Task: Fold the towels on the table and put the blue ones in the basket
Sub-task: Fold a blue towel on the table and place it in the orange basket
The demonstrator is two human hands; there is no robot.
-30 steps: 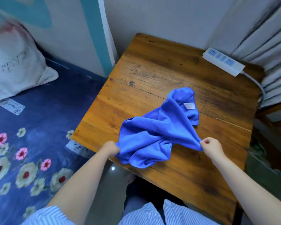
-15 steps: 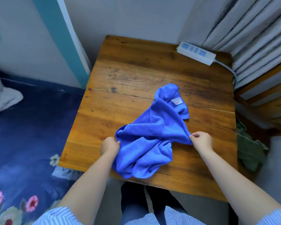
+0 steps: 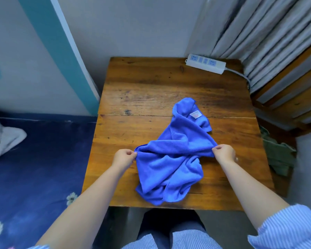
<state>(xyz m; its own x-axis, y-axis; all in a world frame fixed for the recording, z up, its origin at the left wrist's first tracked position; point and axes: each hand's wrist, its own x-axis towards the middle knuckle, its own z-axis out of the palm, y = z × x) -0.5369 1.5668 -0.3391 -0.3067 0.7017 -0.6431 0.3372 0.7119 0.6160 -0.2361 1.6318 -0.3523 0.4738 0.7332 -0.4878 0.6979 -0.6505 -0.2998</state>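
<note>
A crumpled blue towel point(image 3: 172, 159) lies on the wooden table point(image 3: 151, 90), its near end reaching the front edge. A white label shows near its far end. My left hand point(image 3: 124, 157) pinches the towel's left edge. On the other side, my right hand point(image 3: 223, 153) pinches the right edge. The stretch of towel between the two hands is pulled fairly taut. No basket is in view.
A white power strip point(image 3: 205, 63) lies at the table's far right corner, its cable running off right. A bed with a dark blue floral sheet point(image 3: 39, 159) borders the table's left side. Curtains and a wooden frame stand at the right, with green cloth point(image 3: 276, 155) below.
The view has turned right and squared up with the table. Both hands have kept their pinch on the towel and spread slightly apart, stretching the edge between them.
</note>
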